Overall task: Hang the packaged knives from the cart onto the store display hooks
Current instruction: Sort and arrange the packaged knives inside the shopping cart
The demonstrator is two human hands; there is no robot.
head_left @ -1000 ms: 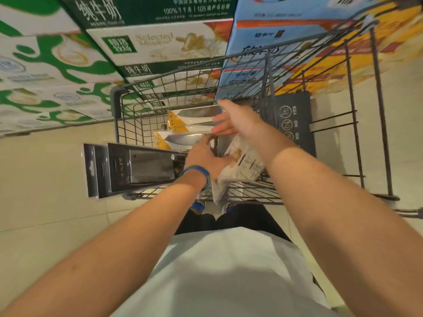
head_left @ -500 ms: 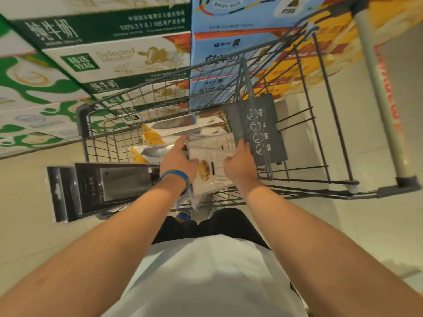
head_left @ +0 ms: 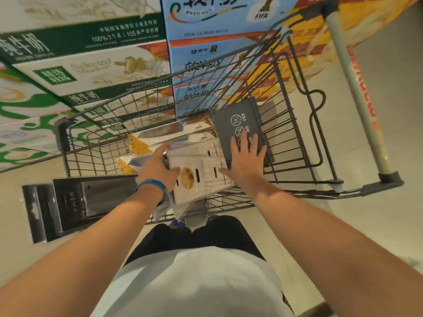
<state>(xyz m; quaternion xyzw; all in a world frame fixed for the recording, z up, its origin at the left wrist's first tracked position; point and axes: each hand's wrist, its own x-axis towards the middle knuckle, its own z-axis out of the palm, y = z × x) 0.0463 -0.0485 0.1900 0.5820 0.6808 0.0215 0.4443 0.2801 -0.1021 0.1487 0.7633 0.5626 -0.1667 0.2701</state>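
Fingers (head_left: 164,151) of left hand (head_left: 158,170): clasped, with thumb, round the left edge of a white pack (head_left: 199,177). Right hand (head_left: 246,162): fingers straight and spread, flat on that pack and the grey seat flap (head_left: 238,120). Yellow-carded knives (head_left: 160,136) lie inside the cart (head_left: 61,133); black packaged knives (head_left: 68,207) jut over its left side. Risk: a loose stack, so a lift may slide packs or tip the overhanging black ones. Both forearms extended forward over the basket.

Head camera: on my head, wide-angle, tipped steeply down past my white shirt (head_left: 194,282).
Facing: forward over the cart (head_left: 356,88).
Nearness: close, my forearms (head_left: 96,236) filling the lower frame.
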